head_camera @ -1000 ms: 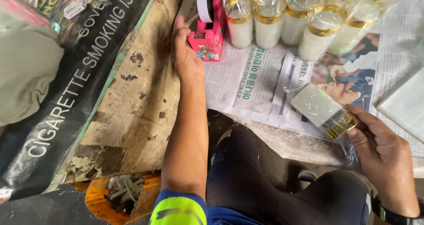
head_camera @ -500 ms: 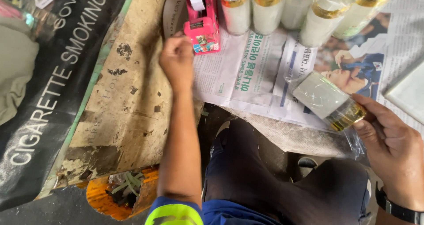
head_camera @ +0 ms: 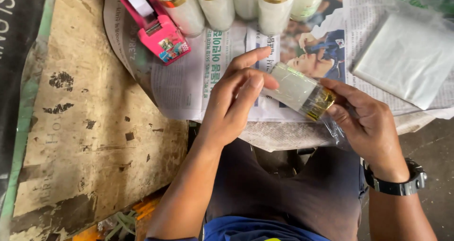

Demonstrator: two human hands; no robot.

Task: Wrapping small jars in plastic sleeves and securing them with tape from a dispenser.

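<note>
My right hand (head_camera: pixel 366 122) grips the gold-capped end of a small white bottle (head_camera: pixel 299 90) wrapped in clear plastic film, held level above a newspaper (head_camera: pixel 198 75). My left hand (head_camera: pixel 235 99) touches the bottle's other end, thumb and fingers pressed against the wrap. A pink tape dispenser (head_camera: pixel 156 28) lies on the newspaper to the upper left of my left hand. A row of several white bottles with gold caps (head_camera: pixel 222 4) stands along the far edge.
A stack of clear plastic sheets (head_camera: pixel 406 56) lies on the newspaper at the right. A worn cardboard sheet (head_camera: pixel 90 127) and a dark printed banner (head_camera: pixel 14 80) lie to the left. My right wrist wears a black watch (head_camera: pixel 399 184).
My left hand has left the tape dispenser and moved right onto the wrapped bottle. The view has shifted closer over the bottle.
</note>
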